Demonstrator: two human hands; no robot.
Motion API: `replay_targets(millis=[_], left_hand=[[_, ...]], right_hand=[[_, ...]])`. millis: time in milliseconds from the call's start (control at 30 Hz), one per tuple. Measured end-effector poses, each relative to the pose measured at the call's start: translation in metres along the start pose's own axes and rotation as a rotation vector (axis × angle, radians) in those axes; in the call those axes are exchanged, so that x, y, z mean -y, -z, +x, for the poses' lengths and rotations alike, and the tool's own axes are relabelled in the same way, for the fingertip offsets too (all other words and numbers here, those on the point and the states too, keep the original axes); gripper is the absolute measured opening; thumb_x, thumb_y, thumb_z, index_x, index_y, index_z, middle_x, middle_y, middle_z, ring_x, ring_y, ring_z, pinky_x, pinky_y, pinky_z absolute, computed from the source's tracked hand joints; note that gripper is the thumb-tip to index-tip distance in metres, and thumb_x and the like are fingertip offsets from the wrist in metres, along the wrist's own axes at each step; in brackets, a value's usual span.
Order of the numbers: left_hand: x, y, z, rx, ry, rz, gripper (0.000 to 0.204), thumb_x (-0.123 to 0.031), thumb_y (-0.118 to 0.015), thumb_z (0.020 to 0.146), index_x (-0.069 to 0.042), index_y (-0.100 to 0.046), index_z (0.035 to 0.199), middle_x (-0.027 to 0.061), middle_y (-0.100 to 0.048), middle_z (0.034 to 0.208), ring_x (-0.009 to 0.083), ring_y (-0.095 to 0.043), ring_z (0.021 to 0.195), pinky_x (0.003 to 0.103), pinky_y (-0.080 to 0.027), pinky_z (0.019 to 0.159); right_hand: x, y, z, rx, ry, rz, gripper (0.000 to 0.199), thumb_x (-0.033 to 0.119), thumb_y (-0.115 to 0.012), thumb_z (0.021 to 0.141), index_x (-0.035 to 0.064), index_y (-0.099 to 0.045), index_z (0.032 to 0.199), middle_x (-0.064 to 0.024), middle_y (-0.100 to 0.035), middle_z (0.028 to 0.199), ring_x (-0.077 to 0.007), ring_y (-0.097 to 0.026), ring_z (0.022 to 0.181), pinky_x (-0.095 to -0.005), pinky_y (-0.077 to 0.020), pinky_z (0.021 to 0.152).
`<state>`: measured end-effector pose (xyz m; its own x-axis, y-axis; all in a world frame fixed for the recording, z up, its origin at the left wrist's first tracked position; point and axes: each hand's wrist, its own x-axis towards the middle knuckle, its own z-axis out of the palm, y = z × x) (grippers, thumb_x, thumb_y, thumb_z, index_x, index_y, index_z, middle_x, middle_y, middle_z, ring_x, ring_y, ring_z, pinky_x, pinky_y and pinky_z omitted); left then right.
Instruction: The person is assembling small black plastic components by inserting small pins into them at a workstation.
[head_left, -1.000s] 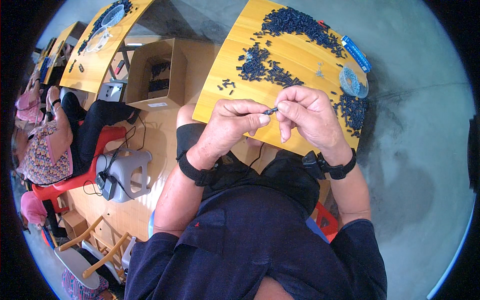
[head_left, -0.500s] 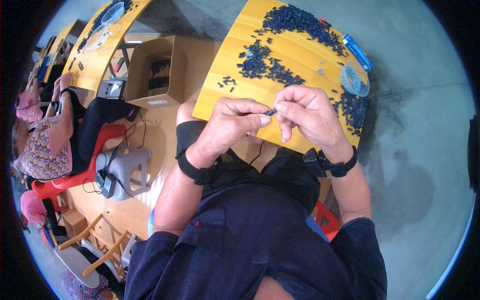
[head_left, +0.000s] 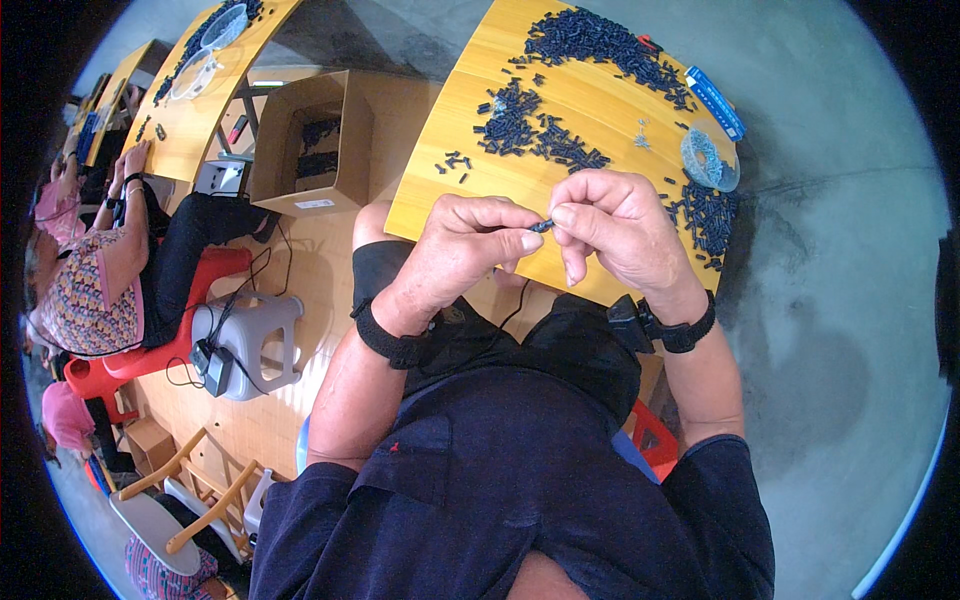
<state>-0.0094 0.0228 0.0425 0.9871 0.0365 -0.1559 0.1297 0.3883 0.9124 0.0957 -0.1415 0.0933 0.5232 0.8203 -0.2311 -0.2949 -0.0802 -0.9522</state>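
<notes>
The left hand point(head_left: 455, 250) and right hand point(head_left: 625, 235) pinch one small, dark, cylindrical piece point(head_left: 542, 226) in their fingers point(head_left: 521, 241), above the yellow wooden desk's point(head_left: 612, 115) near edge. Short black cylinders point(head_left: 585, 45) lie heaped far and right.

A small, dark, narrow piece point(head_left: 541, 226) was held between the left hand point(head_left: 455, 245) and the right hand point(head_left: 622, 238). Its exposed stretch was short and nearly black, with a paler glint on it. The left thumb and forefinger gripped it from one side, while the right thumb and fingers pinched at the other, covering both ends, so its full length and the shape of its tips could not be told. It sat close to level, its right end tilted slightly toward the far side, and showed over the near part of the counter point(head_left: 600, 110).
</notes>
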Motion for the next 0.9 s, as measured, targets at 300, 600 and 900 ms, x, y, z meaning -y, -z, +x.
replay_targets(millis=[300, 600, 900], left_hand=[[-0.007, -0.002, -0.001, 0.015, -0.015, 0.074, 0.013, -0.005, -0.066, 0.083, 0.003, -0.067, 0.093, 0.0029, -0.063, 0.071, 0.0064, -0.057, 0.059, 0.022, -0.051, 0.054], [-0.012, -0.006, -0.003, -0.025, 0.065, 0.133, 0.012, -0.003, -0.068, 0.08, 0.003, -0.068, 0.091, 0.004, -0.065, 0.075, 0.0077, -0.056, 0.06, 0.02, -0.046, 0.056], [-0.009, -0.009, 0.001, -0.041, 0.107, 0.19, 0.009, -0.003, -0.067, 0.081, 0.003, -0.068, 0.088, 0.0034, -0.064, 0.073, 0.007, -0.055, 0.058, 0.02, -0.044, 0.053]], right_hand=[[0.002, 0.003, 0.002, 0.039, -0.032, -0.041, 0.013, 0.009, -0.055, 0.09, -0.0017, -0.06, 0.085, -0.0034, -0.059, 0.069, -0.0096, -0.058, 0.049, -0.0217, -0.0477, 0.045], [0.002, -0.002, 0.0, 0.019, -0.058, -0.079, 0.013, 0.009, -0.054, 0.09, -0.0018, -0.059, 0.085, -0.0033, -0.058, 0.068, -0.0098, -0.057, 0.047, -0.0213, -0.0471, 0.042], [0.006, 0.002, 0.005, 0.047, -0.105, -0.225, 0.014, 0.008, -0.052, 0.09, -0.0014, -0.059, 0.083, -0.0032, -0.057, 0.066, -0.0092, -0.056, 0.044, -0.0216, -0.045, 0.039]])
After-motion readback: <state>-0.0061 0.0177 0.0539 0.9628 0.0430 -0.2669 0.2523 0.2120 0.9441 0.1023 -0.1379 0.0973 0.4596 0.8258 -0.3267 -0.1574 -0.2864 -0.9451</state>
